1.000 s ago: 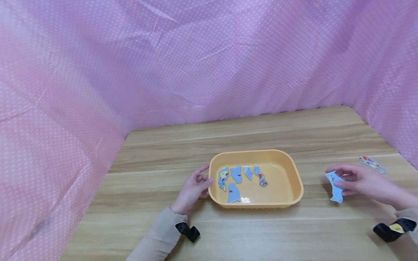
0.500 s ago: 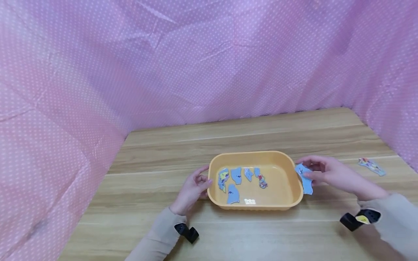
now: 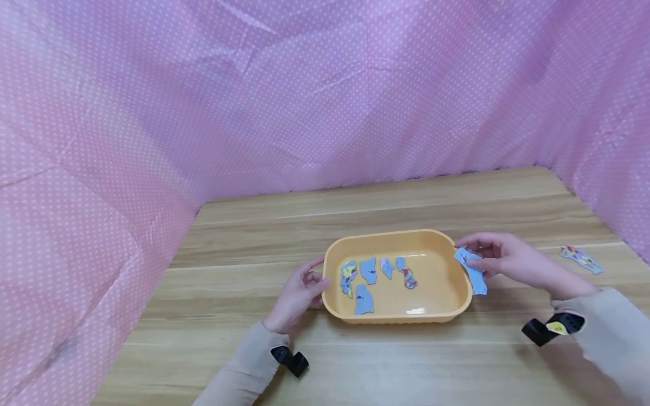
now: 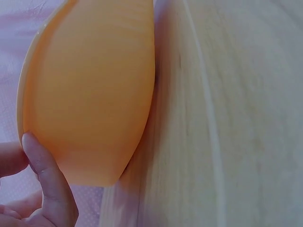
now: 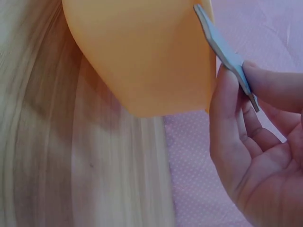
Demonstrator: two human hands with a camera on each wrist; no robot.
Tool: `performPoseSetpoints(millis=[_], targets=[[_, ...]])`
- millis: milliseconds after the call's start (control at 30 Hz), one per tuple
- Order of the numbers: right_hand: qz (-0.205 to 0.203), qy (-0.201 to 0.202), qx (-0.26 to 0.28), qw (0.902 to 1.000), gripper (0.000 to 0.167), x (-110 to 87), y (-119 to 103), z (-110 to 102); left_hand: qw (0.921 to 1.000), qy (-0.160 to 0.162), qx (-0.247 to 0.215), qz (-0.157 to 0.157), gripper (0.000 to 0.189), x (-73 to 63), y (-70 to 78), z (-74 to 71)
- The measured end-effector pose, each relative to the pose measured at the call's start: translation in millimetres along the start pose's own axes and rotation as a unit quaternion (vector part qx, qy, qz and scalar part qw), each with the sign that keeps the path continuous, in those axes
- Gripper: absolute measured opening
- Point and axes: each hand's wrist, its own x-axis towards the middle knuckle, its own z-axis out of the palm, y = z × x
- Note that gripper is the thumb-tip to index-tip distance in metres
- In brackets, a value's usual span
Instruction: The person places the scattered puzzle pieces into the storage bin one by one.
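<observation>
A yellow-orange plastic tray (image 3: pixel 394 319) stands on the table. My left hand (image 3: pixel 298 294) pinches its left rim; in the left wrist view the thumb (image 4: pixel 47 175) lies against the outer wall. At the opposite end, my right hand (image 3: pixel 510 260) pinches a flat, light-blue puzzle piece (image 3: pixel 475 275) between thumb and fingers. That piece overlaps the tray's right rim in the head view, and the right wrist view shows its thin edge beside the tray's outer wall (image 5: pixel 142 61). Several blue and multicoloured puzzle pieces lie inside the tray's left half, among them a plain blue one (image 3: pixel 364 300).
One multicoloured puzzle piece (image 3: pixel 582 259) lies on the wooden table (image 3: pixel 284 225) to the far right, beyond my right forearm. Pink dotted cloth (image 3: pixel 325 101) hangs behind the table and along its sides. Each wrist wears a black camera mount (image 3: pixel 290 361).
My right hand has carried the light-blue puzzle piece leftward from over the table to the tray's right rim, then slightly farther back. My left hand keeps its hold on the left rim.
</observation>
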Motion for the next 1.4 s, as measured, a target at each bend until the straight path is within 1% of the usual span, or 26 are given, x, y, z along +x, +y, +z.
performPoseSetpoints(millis=[100,200,367,467,600,733,833,967,1100,1267,1400], targets=[[0.008,-0.008,-0.001,0.9999,0.037,-0.8,3,-1,1.0000,0.000,0.003,-0.001,0.054,-1.2,1.0,1.4],[0.007,-0.012,0.001,0.9999,0.036,-0.5,7,-3,1.0000,-0.001,0.006,-0.002,0.054,-1.7,1.2,2.4],[0.003,0.001,0.004,1.0000,0.031,2.0,9,-10,1.0000,-0.001,0.007,-0.001,0.053,-2.2,1.4,3.2],[0.005,0.013,0.001,0.9999,0.028,5.1,3,-14,1.0000,-0.002,0.006,-0.001,0.053,-3.0,2.0,4.6],[0.009,0.019,-0.001,0.9998,0.029,12.0,-12,-15,0.9999,-0.004,0.013,-0.003,0.054,-4.0,2.1,6.9],[0.013,0.012,0.004,0.9998,0.034,22.1,-26,-14,0.9999,-0.006,0.011,-0.003,0.054,-3.4,1.1,8.0],[0.011,0.010,0.015,0.9998,0.036,32.1,-35,-9,1.0000,-0.003,0.006,-0.006,0.055,-3.2,0.5,8.2],[0.002,0.021,0.037,0.9991,0.038,47.4,-46,2,0.9999,-0.003,0.010,-0.003,0.056,-2.9,-0.3,8.2],[-0.008,0.014,0.068,0.9975,0.034,63.9,-52,14,0.9999,-0.013,0.011,0.001,0.057,-2.4,-1.7,7.9],[-0.020,-0.004,0.105,0.9943,0.028,85.0,-54,33,0.9998,-0.017,0.008,0.011,0.059,-2.3,-2.2,6.7],[-0.027,-0.010,0.103,0.9942,0.027,97.7,-51,49,0.9998,-0.012,0.003,0.015,0.060,-1.7,-2.8,6.2]])
